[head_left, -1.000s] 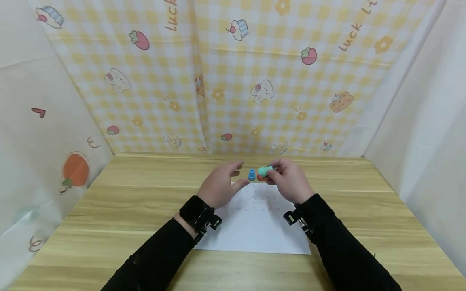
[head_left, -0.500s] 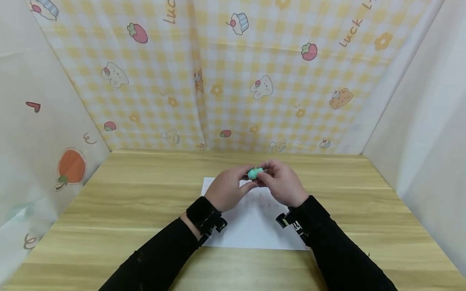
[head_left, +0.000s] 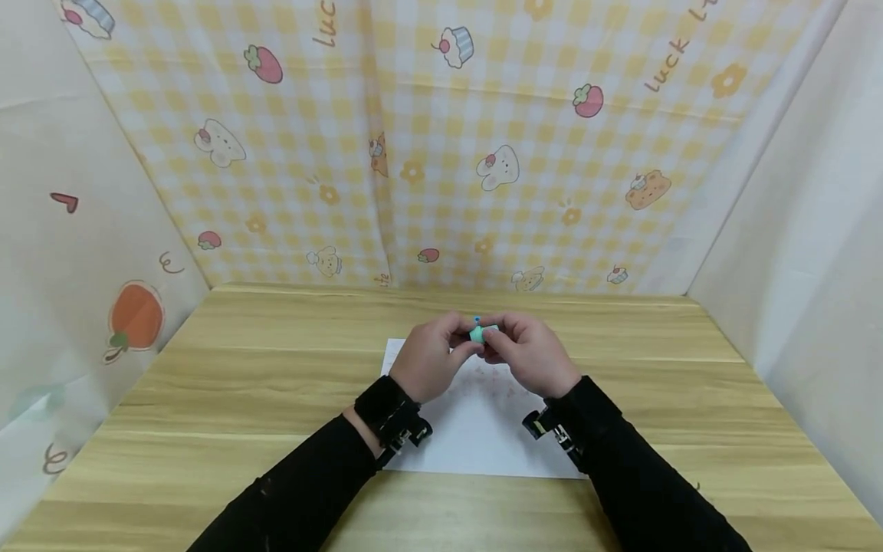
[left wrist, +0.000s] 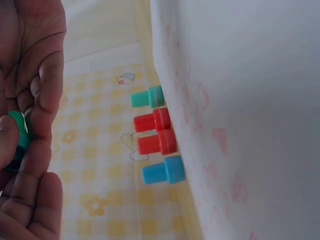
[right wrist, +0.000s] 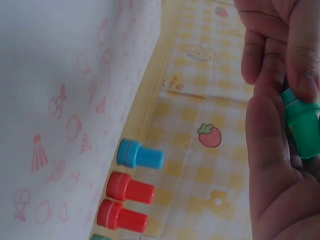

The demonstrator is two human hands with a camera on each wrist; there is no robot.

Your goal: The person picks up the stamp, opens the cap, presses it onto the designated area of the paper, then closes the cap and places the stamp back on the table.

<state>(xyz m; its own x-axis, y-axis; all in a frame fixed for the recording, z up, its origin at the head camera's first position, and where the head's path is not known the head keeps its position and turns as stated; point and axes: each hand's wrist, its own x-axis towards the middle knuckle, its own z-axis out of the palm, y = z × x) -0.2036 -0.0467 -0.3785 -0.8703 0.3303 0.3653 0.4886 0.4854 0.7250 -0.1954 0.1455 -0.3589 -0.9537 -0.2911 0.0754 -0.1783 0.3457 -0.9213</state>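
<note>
Both hands meet above the far edge of the white paper (head_left: 483, 437) and hold one green toy stamp (head_left: 477, 336) between them. My left hand (head_left: 429, 359) pinches its left end with thumb and fingers. From the right, my right hand (head_left: 536, 354) grips the other end, its thumb lying along the stamp in the right wrist view. Fingers hide part of the stamp, so whether its cap is on or off cannot be told.
Behind the paper stand a blue stamp (left wrist: 164, 170), two red stamps (left wrist: 157, 143) in a row, and another green stamp (left wrist: 147, 97). Pink prints (right wrist: 75, 127) mark the paper. A checked cloth (head_left: 441, 153) hangs behind the wooden table (head_left: 276, 368).
My right hand has brought the green stamp leftward to my left hand. The left hand, earlier spread with nothing in it, has closed its fingers on the stamp.
</note>
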